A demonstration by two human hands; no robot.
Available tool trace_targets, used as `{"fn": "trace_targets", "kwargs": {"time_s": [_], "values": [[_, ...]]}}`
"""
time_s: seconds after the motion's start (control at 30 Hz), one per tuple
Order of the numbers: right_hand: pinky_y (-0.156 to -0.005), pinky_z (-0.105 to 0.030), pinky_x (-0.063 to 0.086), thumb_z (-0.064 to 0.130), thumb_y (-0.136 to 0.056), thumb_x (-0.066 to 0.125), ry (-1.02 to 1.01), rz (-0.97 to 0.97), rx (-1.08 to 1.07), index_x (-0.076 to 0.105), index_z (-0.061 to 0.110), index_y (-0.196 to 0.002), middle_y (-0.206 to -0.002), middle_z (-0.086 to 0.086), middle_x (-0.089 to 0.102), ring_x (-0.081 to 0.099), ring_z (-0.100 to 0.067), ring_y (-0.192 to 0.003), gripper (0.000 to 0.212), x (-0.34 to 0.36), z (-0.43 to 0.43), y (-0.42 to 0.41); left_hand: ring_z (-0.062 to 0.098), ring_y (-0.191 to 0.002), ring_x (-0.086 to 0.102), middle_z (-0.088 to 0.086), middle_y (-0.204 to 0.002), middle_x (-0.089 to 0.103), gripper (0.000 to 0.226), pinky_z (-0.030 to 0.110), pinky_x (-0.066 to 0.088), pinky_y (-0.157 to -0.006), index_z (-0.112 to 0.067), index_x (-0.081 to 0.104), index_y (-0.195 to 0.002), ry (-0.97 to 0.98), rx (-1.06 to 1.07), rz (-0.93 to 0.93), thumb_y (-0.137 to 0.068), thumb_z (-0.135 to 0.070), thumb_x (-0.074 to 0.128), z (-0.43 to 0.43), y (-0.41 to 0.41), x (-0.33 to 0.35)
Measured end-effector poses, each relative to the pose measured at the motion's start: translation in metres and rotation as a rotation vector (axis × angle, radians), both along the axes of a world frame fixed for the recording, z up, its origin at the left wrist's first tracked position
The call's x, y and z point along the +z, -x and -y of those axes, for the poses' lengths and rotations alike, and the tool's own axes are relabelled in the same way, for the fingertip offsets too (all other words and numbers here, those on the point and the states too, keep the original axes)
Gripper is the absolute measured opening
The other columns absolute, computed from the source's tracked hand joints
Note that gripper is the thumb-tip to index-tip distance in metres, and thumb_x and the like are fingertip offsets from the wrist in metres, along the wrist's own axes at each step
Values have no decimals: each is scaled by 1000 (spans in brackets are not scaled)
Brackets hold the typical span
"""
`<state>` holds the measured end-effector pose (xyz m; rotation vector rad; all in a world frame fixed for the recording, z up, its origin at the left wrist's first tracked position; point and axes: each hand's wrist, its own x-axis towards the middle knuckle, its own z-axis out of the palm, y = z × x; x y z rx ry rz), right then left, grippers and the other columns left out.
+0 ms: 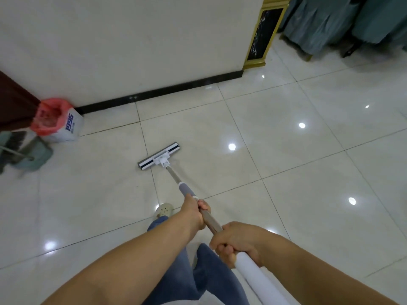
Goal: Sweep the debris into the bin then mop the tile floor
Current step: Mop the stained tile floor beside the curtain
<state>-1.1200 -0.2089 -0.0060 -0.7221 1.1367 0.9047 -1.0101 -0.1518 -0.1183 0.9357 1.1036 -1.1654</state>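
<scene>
hands: left hand [196, 213] wrapped round mop pole [174, 175], right hand [233, 243] fisted on it behind | mop head [159, 156]: flat on tile floor [297, 190], well ahead of left hand | handling: likely light, stiff; glossy tiles should let it glide; spaced grips suit

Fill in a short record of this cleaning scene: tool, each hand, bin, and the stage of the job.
tool: flat mop, head flat on the tile floor
left hand: grips the mop handle lower down
right hand: grips the handle nearer its top
bin: pink-lined, by the wall, left of the mop
stage: mopping
</scene>
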Motion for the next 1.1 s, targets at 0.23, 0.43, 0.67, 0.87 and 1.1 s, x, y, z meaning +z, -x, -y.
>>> {"fn": "trace_targets", "kwargs": {"time_s": [0.23, 0.43, 0.67, 0.87, 1.1], "values": [[-35, -15, 40, 1, -84, 59, 39, 11, 71, 48, 9, -64, -46, -1, 48, 40, -6, -32, 25, -19, -15, -140, 7, -20, 33, -3, -31, 34, 51, 7, 28, -28, -16, 36, -59, 20, 87, 19, -90, -53, 50, -22, -136, -24], [-36, -14, 37, -4, -86, 56, 24, 37, 35, 48, 7, -63, -49, -4, 47, 39, -7, -32, 27, -31, -25, -299, 7, -20, 34, -4, -30, 34, 48, 7, 29, -28, -16, 36, -60, 65, 156, 48, -92, -48, 51, -36, -293, -37], [-37, -15, 40, 4, -85, 58, 13, 29, 101, 47, 10, -58, -49, -1, 47, 39, -6, -34, 29, -51, -53, -436, 8, -20, 30, -3, -30, 33, 51, 8, 29, -28, -16, 36, -60, 23, 63, 38, -89, -54, 54, -58, -437, -39], [-32, -11, 35, 5, -93, 53, -11, -2, -4, 44, 11, -58, -37, 0, 44, 37, -5, -25, 36, -43, -56, -482, 10, -18, 28, -1, -28, 31, 51, 8, 30, -30, -14, 35, -60, 16, 46, 42, -92, -52, 49, -58, -482, -30], [-33, -10, 37, 4, -89, 52, -88, 65, -188, 44, 11, -66, -43, 1, 46, 39, -4, -29, 25, -46, -78, -453, 10, -21, 32, 0, -31, 34, 47, 9, 31, -30, -14, 36, -62, 56, 34, 79, -94, -47, 48, -77, -459, -29]]}}
